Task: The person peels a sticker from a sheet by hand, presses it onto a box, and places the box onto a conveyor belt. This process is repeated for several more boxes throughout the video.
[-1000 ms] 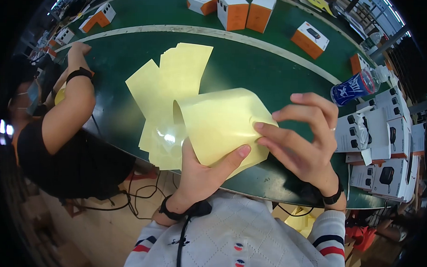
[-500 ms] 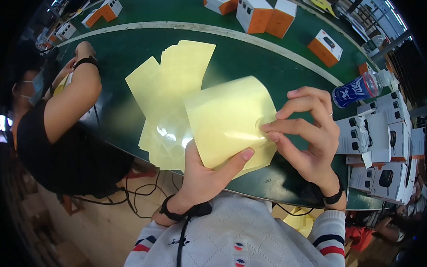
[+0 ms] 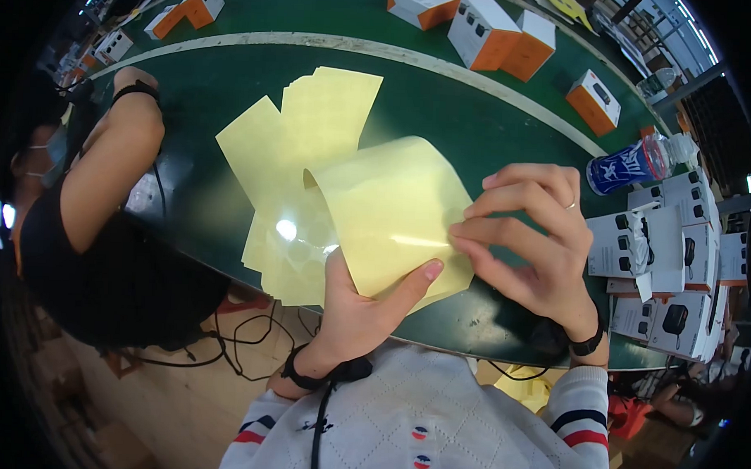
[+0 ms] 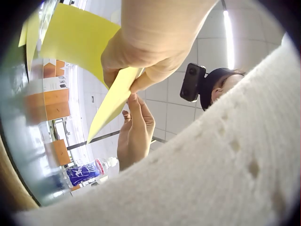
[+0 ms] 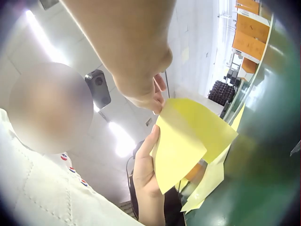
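A glossy yellow sheet point(image 3: 401, 206) is bent in a curve above the table, its left edge curling over. The left hand point(image 3: 364, 311) grips its lower edge, thumb on top and fingers hidden beneath. At the sheet's right edge the right hand point(image 3: 536, 240) pinches with thumb and forefinger, the other fingers bent and raised. Several yellow sheets point(image 3: 309, 125) lie fanned on the table to the left, round outlines faintly showing on the lower ones. The right wrist view shows the held sheet point(image 5: 178, 150) between both hands.
Orange-and-white boxes point(image 3: 482, 36) stand beyond the pale strip point(image 3: 316, 41). A blue-labelled bottle point(image 3: 630, 166) and stacked white boxes point(image 3: 678, 319) are at the right. Another person's arm point(image 3: 117, 163) rests at the table's left. Black cables point(image 3: 247, 354) hang below the table edge.
The sheet's left side flattened, then curled over again, and the right hand stays at its right edge. The boxes at the back have shifted right in view. The neighbour's arm has moved slightly left.
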`<state>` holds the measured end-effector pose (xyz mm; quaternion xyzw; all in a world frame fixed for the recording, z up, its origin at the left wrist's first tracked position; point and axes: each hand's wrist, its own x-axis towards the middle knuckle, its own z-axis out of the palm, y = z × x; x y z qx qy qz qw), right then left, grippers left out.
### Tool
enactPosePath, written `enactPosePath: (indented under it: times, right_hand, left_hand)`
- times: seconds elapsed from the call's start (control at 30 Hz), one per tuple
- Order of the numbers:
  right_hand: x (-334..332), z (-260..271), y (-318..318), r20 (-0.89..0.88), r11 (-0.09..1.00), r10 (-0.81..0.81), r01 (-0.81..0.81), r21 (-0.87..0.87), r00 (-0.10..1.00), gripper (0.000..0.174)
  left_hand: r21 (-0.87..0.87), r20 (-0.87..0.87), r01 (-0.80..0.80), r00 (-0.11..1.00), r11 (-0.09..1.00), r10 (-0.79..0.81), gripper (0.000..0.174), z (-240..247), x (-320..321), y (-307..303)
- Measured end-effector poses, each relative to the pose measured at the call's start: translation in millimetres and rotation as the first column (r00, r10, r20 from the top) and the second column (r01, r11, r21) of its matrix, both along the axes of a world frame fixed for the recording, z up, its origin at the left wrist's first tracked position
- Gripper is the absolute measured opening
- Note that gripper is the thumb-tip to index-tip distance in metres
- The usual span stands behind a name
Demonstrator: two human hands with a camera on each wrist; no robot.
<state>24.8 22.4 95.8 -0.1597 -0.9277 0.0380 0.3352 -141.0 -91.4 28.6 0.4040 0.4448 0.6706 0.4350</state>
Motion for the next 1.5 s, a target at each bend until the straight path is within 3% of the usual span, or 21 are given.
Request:
enactPosePath:
  times: [0.23, 0.37, 0.53, 0.67, 0.77, 0.87, 0.97, 1.13, 1.2, 1.33, 1.43, 1.5]
  right_hand:
    - [-7, -11, 2, 0.019, 0.980, 0.036, -0.039, 0.195, 0.999, 0.022]
    - [-8, -4, 8, 0.024, 0.992, 0.068, -0.065, -0.108, 0.997, 0.020]
    - [-4, -9, 19, -0.045, 0.832, 0.090, -0.100, -0.546, 0.995, 0.016]
    - [-3, -13, 20, -0.095, 0.756, 0.076, -0.120, -0.643, 0.993, 0.016]
    - [-2, -6, 19, -0.015, 0.846, 0.102, -0.095, -0.524, 0.995, 0.019]
    - [-2, 2, 8, 0.105, 0.965, 0.042, -0.013, -0.263, 0.994, 0.021]
    - [-4, 1, 2, 0.097, 0.987, 0.012, 0.004, -0.160, 0.995, 0.025]
    - [-7, -10, 8, -0.063, 0.880, -0.010, -0.021, -0.474, 0.998, 0.027]
    - [-5, -15, 12, -0.101, 0.831, -0.042, -0.021, -0.557, 0.994, 0.026]
    - [-5, -7, 9, -0.019, 0.988, -0.062, 0.059, -0.143, 0.998, 0.022]
    - [-14, -6, 3, -0.081, 0.998, -0.029, 0.024, -0.055, 0.996, 0.024]
    - [-15, -6, 6, -0.073, 1.000, -0.010, 0.010, -0.005, 0.997, 0.026]
  left_hand:
    - [0.007, 0.016, 0.014, 1.000, 1.000, -0.014, 0.024, -4, -9, 4]
    - [-0.006, 0.054, 0.016, 0.998, 1.000, -0.016, 0.026, -3, -8, 3]
    - [-0.015, 0.040, 0.010, 0.999, 1.000, -0.009, 0.028, -3, -7, 2]
    - [-0.008, 0.005, 0.027, 1.000, 1.000, -0.027, 0.027, -4, -8, 1]
    - [-0.003, 0.011, 0.033, 0.999, 0.999, -0.033, 0.027, -5, -8, 1]
    - [0.001, 0.008, 0.024, 1.000, 1.000, -0.024, 0.027, -7, -7, 2]
    - [0.014, 0.008, 0.021, 1.000, 1.000, -0.021, 0.029, -9, -5, 2]
    - [-0.007, 0.199, 0.062, 0.978, 0.998, -0.060, 0.032, -5, -3, -2]
    - [-0.028, 0.180, 0.082, 0.981, 0.996, -0.076, 0.035, -7, -5, 0]
    - [-0.001, 0.081, 0.042, 0.996, 0.999, -0.042, 0.037, -7, -1, 5]
    - [0.017, -0.063, 0.157, 0.986, 0.987, -0.156, 0.038, -9, 0, 5]
    - [0.027, -0.016, 0.164, 0.986, 0.986, -0.164, 0.038, -6, 5, 5]
